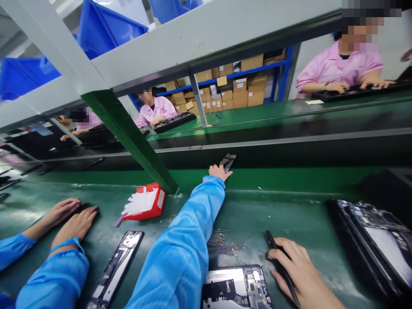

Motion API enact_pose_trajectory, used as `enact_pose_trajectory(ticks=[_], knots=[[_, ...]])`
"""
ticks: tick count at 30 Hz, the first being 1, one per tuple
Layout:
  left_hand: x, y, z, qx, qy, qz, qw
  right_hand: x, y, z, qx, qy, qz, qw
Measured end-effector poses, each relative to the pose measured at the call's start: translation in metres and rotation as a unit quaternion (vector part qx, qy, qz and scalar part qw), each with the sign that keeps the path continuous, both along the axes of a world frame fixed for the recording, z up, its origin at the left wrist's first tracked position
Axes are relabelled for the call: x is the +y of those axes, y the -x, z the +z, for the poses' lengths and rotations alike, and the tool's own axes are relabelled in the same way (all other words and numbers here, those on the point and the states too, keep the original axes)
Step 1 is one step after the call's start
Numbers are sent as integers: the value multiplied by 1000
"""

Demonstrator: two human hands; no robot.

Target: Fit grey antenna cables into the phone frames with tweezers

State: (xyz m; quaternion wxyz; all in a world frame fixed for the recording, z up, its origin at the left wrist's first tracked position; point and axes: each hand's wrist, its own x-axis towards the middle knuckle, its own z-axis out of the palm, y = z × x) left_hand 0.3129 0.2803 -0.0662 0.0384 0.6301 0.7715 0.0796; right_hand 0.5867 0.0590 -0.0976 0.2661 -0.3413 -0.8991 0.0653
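Observation:
My left hand point(219, 172), in a blue sleeve, reaches far forward to the dark belt. Its fingers and thumb close around the near end of an opened phone point(229, 161); part of the grip is hidden. My right hand point(294, 266) holds black tweezers point(283, 270) over the green bench, tips pointing away from me. Left of that hand, an opened phone with bare circuit parts point(238, 285) lies at the front edge, partly covered by my left sleeve. Behind it is a loose pile of thin cables point(223, 244).
Another opened phone point(117, 268) lies to the left, near a red bin point(157, 208) of white strips. A co-worker's hands point(75, 221) rest farther left. Stacked phone parts point(373, 240) stand at right. A green post point(128, 141) slants down beside the red bin.

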Motion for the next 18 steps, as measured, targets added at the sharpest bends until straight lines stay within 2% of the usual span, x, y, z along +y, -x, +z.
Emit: enact_pose_trajectory(ticks=[3, 6, 9, 12, 15, 18], knots=[[0, -3, 6, 4, 5, -25, 1000, -1, 0, 0, -7, 19, -8, 1000], [-15, 6, 21, -7, 22, -116, 993, -2, 0, 0, -15, 43, -12, 999], [-52, 16, 29, -19, 24, -242, 970, -2, 1, 1, -9, 54, -9, 998], [-97, 26, 25, -26, 22, -327, 945, -1, 3, 2, -5, 62, -7, 998], [-136, 39, 18, -39, 23, -336, 941, 1, 2, 4, -4, 61, -3, 998], [-172, 48, 18, -44, -18, -339, 940, 0, 1, 9, 10, 40, 2, 999]])
